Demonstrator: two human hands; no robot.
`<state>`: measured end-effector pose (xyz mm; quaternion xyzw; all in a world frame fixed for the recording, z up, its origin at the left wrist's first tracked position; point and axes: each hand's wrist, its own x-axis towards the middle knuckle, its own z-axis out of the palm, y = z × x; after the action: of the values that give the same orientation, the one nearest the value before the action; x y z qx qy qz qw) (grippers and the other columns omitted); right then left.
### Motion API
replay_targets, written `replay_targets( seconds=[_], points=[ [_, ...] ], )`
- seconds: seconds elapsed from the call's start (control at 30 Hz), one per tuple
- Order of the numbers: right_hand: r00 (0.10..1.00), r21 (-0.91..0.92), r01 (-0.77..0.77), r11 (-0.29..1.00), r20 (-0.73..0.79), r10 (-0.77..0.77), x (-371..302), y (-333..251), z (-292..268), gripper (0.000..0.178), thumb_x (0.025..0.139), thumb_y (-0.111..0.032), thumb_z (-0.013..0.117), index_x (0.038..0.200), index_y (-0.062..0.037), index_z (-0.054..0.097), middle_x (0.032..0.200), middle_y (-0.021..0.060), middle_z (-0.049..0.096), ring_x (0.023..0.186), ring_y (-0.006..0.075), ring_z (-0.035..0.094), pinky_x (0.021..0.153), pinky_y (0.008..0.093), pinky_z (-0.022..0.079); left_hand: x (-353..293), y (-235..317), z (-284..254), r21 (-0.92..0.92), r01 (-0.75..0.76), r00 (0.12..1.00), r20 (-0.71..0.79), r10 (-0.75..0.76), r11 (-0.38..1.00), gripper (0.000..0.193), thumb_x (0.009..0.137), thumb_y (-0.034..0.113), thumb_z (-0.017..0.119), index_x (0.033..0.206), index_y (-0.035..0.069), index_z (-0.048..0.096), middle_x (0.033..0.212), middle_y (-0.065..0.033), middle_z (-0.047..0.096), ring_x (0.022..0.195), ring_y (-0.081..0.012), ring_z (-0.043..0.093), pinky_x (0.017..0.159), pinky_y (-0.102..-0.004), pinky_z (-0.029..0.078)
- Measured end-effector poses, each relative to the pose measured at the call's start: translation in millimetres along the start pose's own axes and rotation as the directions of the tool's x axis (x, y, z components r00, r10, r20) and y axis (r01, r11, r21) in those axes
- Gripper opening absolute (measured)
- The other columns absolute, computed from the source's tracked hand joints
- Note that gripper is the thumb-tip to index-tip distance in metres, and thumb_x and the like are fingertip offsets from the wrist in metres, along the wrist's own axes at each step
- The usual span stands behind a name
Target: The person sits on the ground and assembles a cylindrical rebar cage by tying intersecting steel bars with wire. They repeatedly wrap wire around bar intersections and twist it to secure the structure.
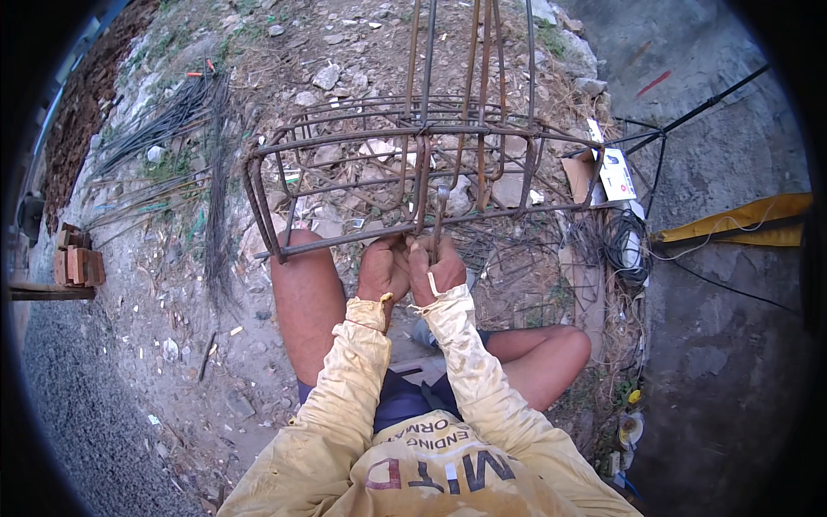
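A rusty rebar cage (345, 138) stands in front of me, its nearest lower bar running across above my knees. At that bar, around its middle, my left hand (383, 269) is closed with its fingertips against the steel; whatever it pinches is too small and hidden to name. Close beside it, my right hand (439, 269) grips a slim steel hand tool with a rounded head (442, 196). The tool points up, away from me, next to an upright pair of bars. The two hands' fingertips nearly meet, and their inner sides are hidden.
Long rebars rise from the cage's far side. Bundles of thin dark wire (215, 172) lie at left, near stacked bricks (77, 258) and gravel (69, 405). At right are a cardboard box (613, 177), a coil of black cable (626, 246) and a yellow strip (736, 222). Stones litter the ground.
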<state>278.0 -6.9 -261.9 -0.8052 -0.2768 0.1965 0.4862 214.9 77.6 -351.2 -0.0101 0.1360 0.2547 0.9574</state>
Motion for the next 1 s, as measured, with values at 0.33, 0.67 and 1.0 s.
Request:
replay_targets(
  seconds=[0.33, 0.67, 1.0],
  points=[
    [0.997, -0.023, -0.017, 1.0, -0.071, 0.016, -18, -13, 8, 0.026, 0.089, -0.024, 0.06, 0.094, 0.0009, 0.06, 0.082, 0.0187, 0.066, 0.075, 0.0332, 0.066, 0.07, 0.0412, 0.05, -21, -10, 26, 0.437, 0.019, 1.0, 0.014, -0.028, 0.899, 0.031, 0.1, 0.021, 0.044, 0.105, -0.004, 0.061, 0.09, -0.0145, 0.068, 0.074, -0.0197, 0.065, 0.067, -0.0306, 0.055],
    [0.996, 0.042, 0.054, 0.998, 0.066, -0.057, -22, -13, -6, 0.028, 0.091, -0.022, 0.059, 0.108, 0.0004, 0.06, 0.088, 0.0195, 0.067, 0.082, 0.0323, 0.067, 0.073, 0.0373, 0.051, -35, -20, 36, 0.539, -0.133, 0.947, -0.178, 0.266, 0.832, 0.029, 0.101, 0.024, 0.046, 0.098, 0.001, 0.063, 0.088, -0.004, 0.063, 0.075, -0.011, 0.057, 0.068, -0.0243, 0.047],
    [0.967, 0.074, 0.11, 0.991, 0.221, -0.124, -36, -12, -21, 0.045, 0.095, -0.021, 0.051, 0.135, -0.0007, 0.049, 0.122, 0.027, 0.059, 0.116, 0.0383, 0.058, 0.096, 0.0381, 0.046, -43, -5, 50, 0.814, -0.158, 0.968, 0.015, 0.252, 0.559, 0.037, 0.101, 0.029, 0.044, 0.109, -0.002, 0.062, 0.094, -0.0054, 0.064, 0.086, -0.0118, 0.058, 0.079, -0.0249, 0.046]
  ],
)
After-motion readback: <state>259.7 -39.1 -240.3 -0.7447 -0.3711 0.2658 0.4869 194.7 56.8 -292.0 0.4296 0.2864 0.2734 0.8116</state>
